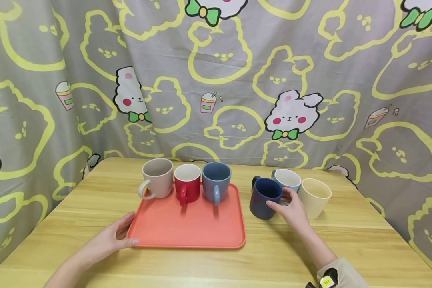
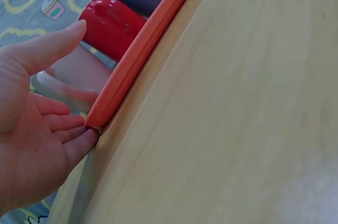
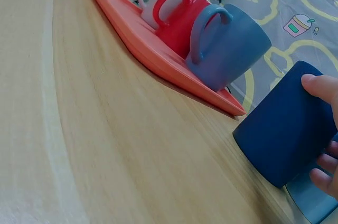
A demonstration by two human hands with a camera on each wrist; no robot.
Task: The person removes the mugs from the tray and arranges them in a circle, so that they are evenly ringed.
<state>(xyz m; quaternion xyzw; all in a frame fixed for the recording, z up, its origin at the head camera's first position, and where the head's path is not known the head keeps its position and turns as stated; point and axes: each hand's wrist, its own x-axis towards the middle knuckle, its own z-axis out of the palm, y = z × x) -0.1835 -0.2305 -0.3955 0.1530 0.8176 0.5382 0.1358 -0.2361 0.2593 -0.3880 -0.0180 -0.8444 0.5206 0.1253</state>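
Touching, with the left hand (image 1: 109, 239), fingers wide, the near left corner of a rectangular coral-red tray (image 1: 187, 230) bearing a matte beige mug (image 1: 159, 185), a glossy red mug (image 1: 191, 191) and a matte grey-blue mug (image 1: 209, 185). Holding, right of the tray, in the right hand's (image 1: 295, 211) fingers, a matte navy mug (image 1: 262, 205) near a white-lined pale-blue mug (image 1: 291, 183) and a cylindrical cream mug (image 1: 314, 205).

Only a narrow gap parts the coral tray (image 1: 187, 229) and navy mug (image 1: 262, 204). The tray's front half is free; a beige mug (image 1: 160, 185), red mug (image 1: 191, 189) and slate-blue mug (image 1: 210, 189) crowd its back.
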